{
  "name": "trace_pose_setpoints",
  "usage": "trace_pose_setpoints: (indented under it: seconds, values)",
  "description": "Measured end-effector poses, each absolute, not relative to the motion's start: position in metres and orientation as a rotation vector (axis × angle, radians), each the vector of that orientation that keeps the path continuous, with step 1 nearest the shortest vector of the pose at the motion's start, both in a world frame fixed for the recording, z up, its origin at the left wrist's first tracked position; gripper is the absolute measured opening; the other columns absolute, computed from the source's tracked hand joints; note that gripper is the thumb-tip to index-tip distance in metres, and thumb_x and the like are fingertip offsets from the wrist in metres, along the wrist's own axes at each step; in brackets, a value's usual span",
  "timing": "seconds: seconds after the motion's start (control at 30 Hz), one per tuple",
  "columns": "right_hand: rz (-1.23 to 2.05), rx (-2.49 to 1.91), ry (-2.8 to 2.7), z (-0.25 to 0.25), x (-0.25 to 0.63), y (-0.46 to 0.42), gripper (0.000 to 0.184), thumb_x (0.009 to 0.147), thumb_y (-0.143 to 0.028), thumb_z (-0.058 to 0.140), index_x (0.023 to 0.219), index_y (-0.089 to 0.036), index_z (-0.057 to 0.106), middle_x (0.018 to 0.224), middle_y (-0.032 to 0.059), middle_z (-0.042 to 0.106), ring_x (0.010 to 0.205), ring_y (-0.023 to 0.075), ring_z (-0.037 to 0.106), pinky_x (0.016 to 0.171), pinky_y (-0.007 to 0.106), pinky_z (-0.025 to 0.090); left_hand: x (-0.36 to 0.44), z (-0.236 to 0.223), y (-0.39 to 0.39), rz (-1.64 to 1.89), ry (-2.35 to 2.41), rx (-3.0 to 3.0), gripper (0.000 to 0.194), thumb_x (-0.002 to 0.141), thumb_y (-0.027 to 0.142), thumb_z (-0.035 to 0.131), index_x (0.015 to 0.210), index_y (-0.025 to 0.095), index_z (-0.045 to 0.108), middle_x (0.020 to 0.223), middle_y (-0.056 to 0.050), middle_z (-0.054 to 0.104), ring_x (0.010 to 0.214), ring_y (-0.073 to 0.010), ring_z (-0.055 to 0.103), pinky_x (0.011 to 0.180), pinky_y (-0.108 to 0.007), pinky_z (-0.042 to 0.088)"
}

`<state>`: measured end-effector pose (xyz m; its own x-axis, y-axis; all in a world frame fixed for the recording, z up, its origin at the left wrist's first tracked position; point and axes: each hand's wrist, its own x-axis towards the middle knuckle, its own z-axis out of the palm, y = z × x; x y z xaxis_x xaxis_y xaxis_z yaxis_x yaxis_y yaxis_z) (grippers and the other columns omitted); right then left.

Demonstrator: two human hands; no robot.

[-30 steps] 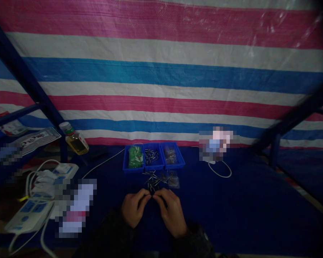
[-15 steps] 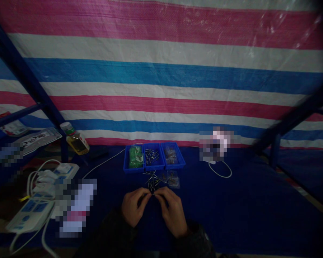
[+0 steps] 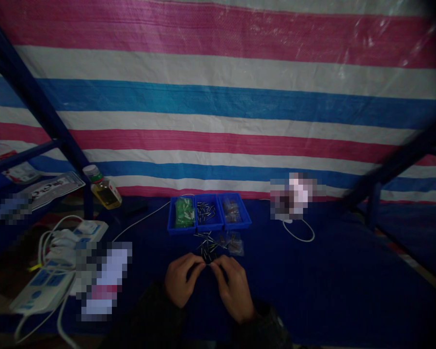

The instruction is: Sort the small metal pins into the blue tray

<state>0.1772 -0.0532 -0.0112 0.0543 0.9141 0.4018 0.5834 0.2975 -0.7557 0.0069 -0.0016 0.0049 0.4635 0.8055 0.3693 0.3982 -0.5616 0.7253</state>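
My left hand (image 3: 183,281) and my right hand (image 3: 234,288) are pinched almost tip to tip just above the dark blue surface. Something very small sits between the fingertips, too small and dim to name. Right behind my fingers lies a loose pile of thin metal pin-like pieces (image 3: 208,245). Beside the pile on the right are small clear bags (image 3: 234,243) with brownish contents. Farther back stand three blue trays in a row: the left tray (image 3: 181,230) holds a green bag, the middle tray (image 3: 210,227) more metal pieces, the right tray (image 3: 237,225) small clear bags.
On the left are a white power strip (image 3: 39,291) with plugs and cables, a blurred-out flat object (image 3: 107,281), and a bottle of yellow liquid (image 3: 107,194). A blurred-out object (image 3: 290,196) with a white cable stands back right. Dark blue frame bars flank both sides before a striped sheet (image 3: 218,116).
Both hands stay pinched together in nearly the same place, with only slight finger movement. The whole view has shifted very slightly. Trays and pile look unchanged.
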Motion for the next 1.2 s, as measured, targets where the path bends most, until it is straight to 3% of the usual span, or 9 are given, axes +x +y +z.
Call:
trace_pose_setpoints:
  seconds: [0.17, 0.37, 0.97, 1.2]
  values:
    - [0.419, -1.407, -1.660, -0.0093, 0.1773, -0.0523, 0.027, 0.104, -0.021, 0.047, 0.080, -0.022, 0.060, 0.076, -0.0001, 0.067, 0.072, 0.0171, 0.065, 0.073, 0.032, 0.043, 0.0066, 0.0059, -0.0022, 0.970, 1.005, 2.159, 0.019, 0.100, 0.024, 0.054, 0.087, 0.020, 0.068, 0.080, -0.003, 0.070, 0.075, -0.0171, 0.067, 0.070, -0.025, 0.049]
    - [0.410, -1.280, -1.623, -0.0097, 0.1774, -0.0540, 0.015, 0.103, -0.020, 0.051, 0.108, -0.025, 0.064, 0.097, 0.0038, 0.074, 0.089, 0.0205, 0.070, 0.082, 0.034, 0.051, 0.0049, 0.0043, -0.0017, 0.958, 1.031, 2.130, 0.024, 0.101, 0.024, 0.050, 0.083, 0.020, 0.065, 0.070, -0.001, 0.064, 0.066, -0.0152, 0.064, 0.066, -0.025, 0.047]
    - [0.414, -1.337, -1.685, -0.0117, 0.1780, -0.0522, 0.023, 0.105, -0.021, 0.048, 0.090, -0.023, 0.064, 0.080, 0.0011, 0.069, 0.074, 0.0184, 0.066, 0.071, 0.031, 0.046, 0.0057, 0.0045, -0.0027, 0.900, 0.909, 2.203, 0.020, 0.099, 0.023, 0.054, 0.084, 0.019, 0.068, 0.075, -0.004, 0.070, 0.073, -0.0178, 0.068, 0.068, -0.026, 0.050]
    - [0.428, -1.273, -1.635, -0.0124, 0.1771, -0.0526, 0.016, 0.104, -0.021, 0.047, 0.105, -0.024, 0.063, 0.092, 0.0044, 0.072, 0.084, 0.0203, 0.069, 0.078, 0.032, 0.052, 0.0067, 0.0047, -0.0021, 0.940, 1.003, 2.120, 0.017, 0.097, 0.023, 0.057, 0.086, 0.020, 0.069, 0.078, -0.004, 0.073, 0.073, -0.0172, 0.069, 0.066, -0.024, 0.051]
